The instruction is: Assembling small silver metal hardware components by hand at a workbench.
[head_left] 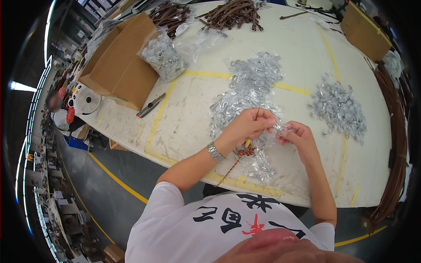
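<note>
Above the near part of the table, my left hand (pixel 254 125) and my right hand (pixel 298 136) come close together, both with fingers pinched. Between them is a small clear plastic bag (pixel 280 128) with shiny metal hardware, perhaps a snap hook. A thin dark strip sticks up by my left fingers. Just beyond my hands spreads a heap of bagged metal hooks (pixel 252 81). Below my hands lie a bundled orange-and-dark cord (pixel 246 151) and a smaller group of metal hooks (pixel 263 168).
To the right lies another pile of metal hooks (pixel 340 109). An open cardboard box (pixel 125 61), a full plastic bag (pixel 164 57) and a box cutter (pixel 151 105) are on the left. Brown straps (pixel 234 15) lie at the back; more hang over the right edge.
</note>
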Available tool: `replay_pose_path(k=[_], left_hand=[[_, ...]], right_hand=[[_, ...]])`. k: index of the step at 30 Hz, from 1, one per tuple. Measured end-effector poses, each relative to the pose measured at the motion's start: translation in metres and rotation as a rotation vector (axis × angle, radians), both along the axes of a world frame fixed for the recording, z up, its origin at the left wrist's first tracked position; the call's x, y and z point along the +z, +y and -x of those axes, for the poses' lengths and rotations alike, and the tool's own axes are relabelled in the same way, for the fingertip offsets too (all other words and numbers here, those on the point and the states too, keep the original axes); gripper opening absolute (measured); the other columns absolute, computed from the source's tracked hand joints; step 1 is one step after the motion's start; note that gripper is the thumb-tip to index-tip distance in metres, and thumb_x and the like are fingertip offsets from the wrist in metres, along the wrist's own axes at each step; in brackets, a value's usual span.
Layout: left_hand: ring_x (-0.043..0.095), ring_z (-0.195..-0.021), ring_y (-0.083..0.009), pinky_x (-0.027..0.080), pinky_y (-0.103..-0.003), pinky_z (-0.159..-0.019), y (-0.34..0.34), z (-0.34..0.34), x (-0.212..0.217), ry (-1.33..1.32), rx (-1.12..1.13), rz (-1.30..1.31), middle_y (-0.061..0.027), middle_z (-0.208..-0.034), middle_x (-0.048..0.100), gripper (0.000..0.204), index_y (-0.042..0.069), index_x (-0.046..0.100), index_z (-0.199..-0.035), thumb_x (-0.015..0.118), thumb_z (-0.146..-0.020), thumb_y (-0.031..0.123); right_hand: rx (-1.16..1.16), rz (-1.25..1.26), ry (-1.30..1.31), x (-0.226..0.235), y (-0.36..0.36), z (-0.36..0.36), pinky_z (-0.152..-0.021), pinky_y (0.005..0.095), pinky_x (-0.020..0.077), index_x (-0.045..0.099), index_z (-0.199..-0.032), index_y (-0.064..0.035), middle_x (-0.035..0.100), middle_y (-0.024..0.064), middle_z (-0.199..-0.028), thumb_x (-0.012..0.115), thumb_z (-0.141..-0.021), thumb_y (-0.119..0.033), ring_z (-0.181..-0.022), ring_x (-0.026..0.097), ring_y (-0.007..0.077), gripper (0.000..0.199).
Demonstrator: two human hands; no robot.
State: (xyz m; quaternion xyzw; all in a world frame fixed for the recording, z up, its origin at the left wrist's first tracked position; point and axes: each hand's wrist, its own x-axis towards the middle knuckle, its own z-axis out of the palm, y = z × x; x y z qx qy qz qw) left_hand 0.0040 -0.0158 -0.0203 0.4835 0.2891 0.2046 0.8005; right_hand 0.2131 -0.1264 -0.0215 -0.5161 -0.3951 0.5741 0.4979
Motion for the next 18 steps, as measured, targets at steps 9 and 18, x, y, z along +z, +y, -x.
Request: replay_pose_path(k=[9, 18], left_hand=[[0.051, -0.058, -0.0015, 0.039, -0.021, -0.052, -0.013, -0.002, 0.003, 0.155, 0.020, -0.417, 0.0026, -0.073, 0.063, 0.016, 0.005, 0.064, -0.091, 0.074, -0.098, 0.014], [0.054, -0.059, -0.0078, 0.043, -0.028, -0.056, -0.020, -0.001, 0.014, 0.245, 0.010, -0.659, -0.0005, -0.065, 0.059, 0.023, 0.003, 0.061, -0.084, 0.071, -0.099, 0.018]], right_hand=[[0.150, 0.109, 0.051, 0.002, -0.005, 0.000, -0.075, 0.0289, 0.0562, 0.070, -0.104, -0.0002, 0.077, 0.0120, -0.095, 0.067, -0.096, -0.009, -0.076, 0.068, 0.0133, 0.012], [0.353, 0.002, 0.022, 0.000, -0.004, -0.009, -0.075, 0.0280, 0.0563, 0.072, -0.119, 0.0044, 0.078, 0.0098, -0.097, 0.069, -0.099, -0.007, -0.080, 0.069, 0.0105, 0.023]])
